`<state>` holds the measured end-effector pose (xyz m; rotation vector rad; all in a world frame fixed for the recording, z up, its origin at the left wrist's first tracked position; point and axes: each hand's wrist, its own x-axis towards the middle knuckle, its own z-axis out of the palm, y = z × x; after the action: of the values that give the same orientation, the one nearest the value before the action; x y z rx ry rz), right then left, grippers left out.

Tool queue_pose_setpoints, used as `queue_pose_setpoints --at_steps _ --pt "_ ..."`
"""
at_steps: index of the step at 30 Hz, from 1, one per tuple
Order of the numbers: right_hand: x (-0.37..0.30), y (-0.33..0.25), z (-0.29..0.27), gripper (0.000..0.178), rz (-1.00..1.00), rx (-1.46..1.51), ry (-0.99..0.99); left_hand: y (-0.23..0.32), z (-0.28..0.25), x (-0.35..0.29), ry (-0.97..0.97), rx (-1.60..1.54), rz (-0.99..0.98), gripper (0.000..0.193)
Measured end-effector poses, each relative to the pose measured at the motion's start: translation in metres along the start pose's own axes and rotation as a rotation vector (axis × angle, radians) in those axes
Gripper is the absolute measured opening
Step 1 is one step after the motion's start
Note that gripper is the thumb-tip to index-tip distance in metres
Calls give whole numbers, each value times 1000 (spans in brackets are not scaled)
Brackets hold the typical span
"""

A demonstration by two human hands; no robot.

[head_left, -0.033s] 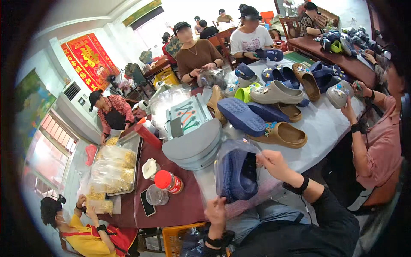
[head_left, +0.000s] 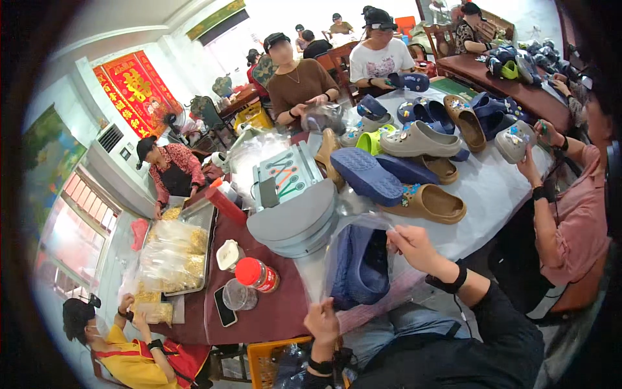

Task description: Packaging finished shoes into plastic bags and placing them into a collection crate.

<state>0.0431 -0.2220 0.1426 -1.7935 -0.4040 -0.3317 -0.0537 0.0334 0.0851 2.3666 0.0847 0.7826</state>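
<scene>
A pair of navy clogs (head_left: 369, 269) sits inside a clear plastic bag (head_left: 332, 262) at the table's near edge, above my lap. My right hand (head_left: 416, 247) pinches the bag's edge at the upper right of the clogs. At the lower left, my left hand (head_left: 322, 322) is closed on the bag's lower left corner. The film is thin and shiny, so its exact outline is hard to follow. Just beyond the bag lie loose clogs: a navy one (head_left: 367, 175) on its side with its sole showing, and a tan one (head_left: 424, 203) with charms.
Grey stacked trays (head_left: 291, 214) stand left of the bag. Nearby are a red-lidded jar (head_left: 257, 275), a clear tub (head_left: 239, 295) and a phone (head_left: 225, 306). Co-workers sit around; one at right holds a grey clog (head_left: 514, 142). An orange crate (head_left: 259, 363) is below the table edge.
My left hand has shifted slightly up and to the left, drawing the bag's corner with it. The bag's upper film has spread a little. My right hand has hardly moved.
</scene>
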Motion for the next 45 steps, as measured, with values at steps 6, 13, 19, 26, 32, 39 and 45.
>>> queue_pose_setpoints --at_steps 6,13,19,26,32,39,45 --pt "-13 -55 -9 33 -9 225 -208 49 -105 34 178 -179 -172 18" --pt "-36 -80 -8 31 157 533 -666 35 -164 21 421 -6 -58 26" --pt "-41 -45 20 21 197 359 -915 13 -222 1 540 138 -303 22" --pt "-58 -25 12 17 444 335 -897 -21 -293 -33 489 401 -378 20" --pt "-63 -18 6 18 481 360 -837 -50 -331 -64 607 324 -508 21" --pt "-62 -15 11 18 445 381 -855 -94 -332 -86 517 320 -619 19" --pt "-60 -24 14 17 438 371 -857 -100 -320 -74 581 309 -612 18"
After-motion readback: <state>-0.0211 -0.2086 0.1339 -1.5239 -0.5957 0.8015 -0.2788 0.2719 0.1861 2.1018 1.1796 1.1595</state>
